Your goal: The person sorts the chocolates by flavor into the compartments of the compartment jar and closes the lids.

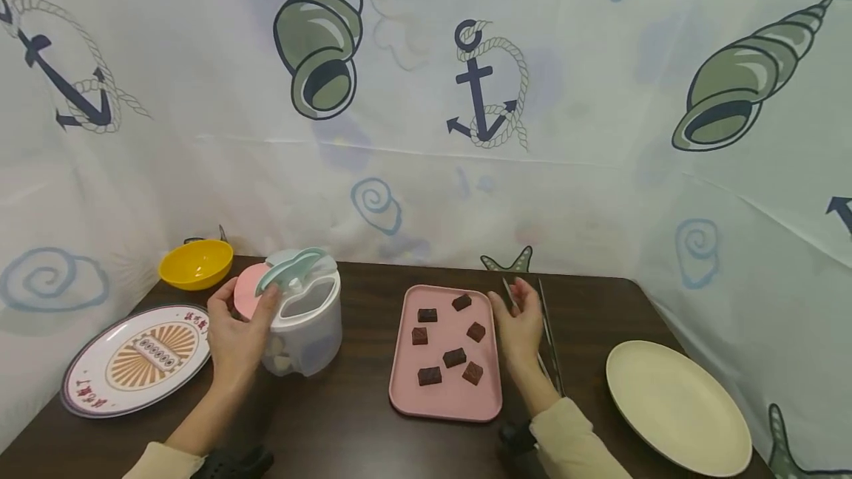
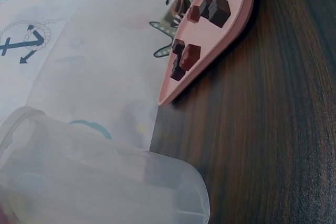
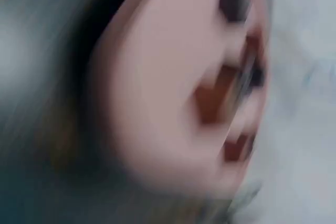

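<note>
On the left, a translucent container (image 1: pixel 318 342) with compartments stands on the table, its pink lid (image 1: pixel 248 290) and teal lid (image 1: pixel 293 269) raised. Pale contents show through its lower wall. My left hand (image 1: pixel 234 327) grips its left side, thumb in front by the lids. In the left wrist view the container (image 2: pixel 105 177) fills the lower left. Small dark brown blocks (image 1: pixel 454 358) that look like chocolates lie on a pink tray (image 1: pixel 413 398). Right of the tray, my right hand (image 1: pixel 522 331) holds slim metal tongs (image 1: pixel 549 338), partly hidden by the hand. The right wrist view is blurred.
A yellow bowl (image 1: pixel 196 265) stands at the back left, behind a white plate with printed lettering (image 1: pixel 136 361). On the right lies a cream oval plate (image 1: pixel 679 409). A patterned cloth (image 1: pixel 426 109) hangs behind the dark wooden table (image 1: pixel 346 427).
</note>
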A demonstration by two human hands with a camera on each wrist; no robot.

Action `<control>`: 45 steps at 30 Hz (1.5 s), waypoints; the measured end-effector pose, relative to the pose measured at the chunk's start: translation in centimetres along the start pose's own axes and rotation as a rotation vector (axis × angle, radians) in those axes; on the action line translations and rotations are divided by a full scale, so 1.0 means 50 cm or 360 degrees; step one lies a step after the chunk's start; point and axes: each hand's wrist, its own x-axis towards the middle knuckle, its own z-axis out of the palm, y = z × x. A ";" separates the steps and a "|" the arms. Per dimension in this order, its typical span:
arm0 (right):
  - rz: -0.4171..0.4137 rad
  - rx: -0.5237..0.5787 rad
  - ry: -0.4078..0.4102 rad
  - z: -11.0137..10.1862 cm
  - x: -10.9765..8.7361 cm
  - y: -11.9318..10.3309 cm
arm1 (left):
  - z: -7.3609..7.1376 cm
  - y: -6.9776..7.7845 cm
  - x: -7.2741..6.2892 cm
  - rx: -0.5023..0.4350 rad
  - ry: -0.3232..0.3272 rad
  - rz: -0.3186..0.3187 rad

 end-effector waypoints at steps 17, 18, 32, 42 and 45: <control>0.0244 -0.1198 -0.0505 -0.164 0.026 0.082 | -0.001 -0.002 0.005 -0.0030 -0.0018 0.0019; 0.0232 -0.1193 -0.0494 -0.164 0.026 0.084 | -0.001 -0.001 0.005 -0.0032 -0.0016 0.0017; -0.0103 -0.0914 -0.0441 -0.194 0.006 0.093 | -0.003 -0.001 0.004 -0.0044 -0.0011 0.0031; -0.0511 -0.0714 -0.0842 -0.234 -0.025 0.097 | -0.001 -0.002 0.007 -0.0020 -0.0020 0.0001; -0.0549 -0.0682 -0.0935 -0.243 -0.031 0.096 | 0.000 -0.004 0.008 -0.0014 -0.0019 -0.0005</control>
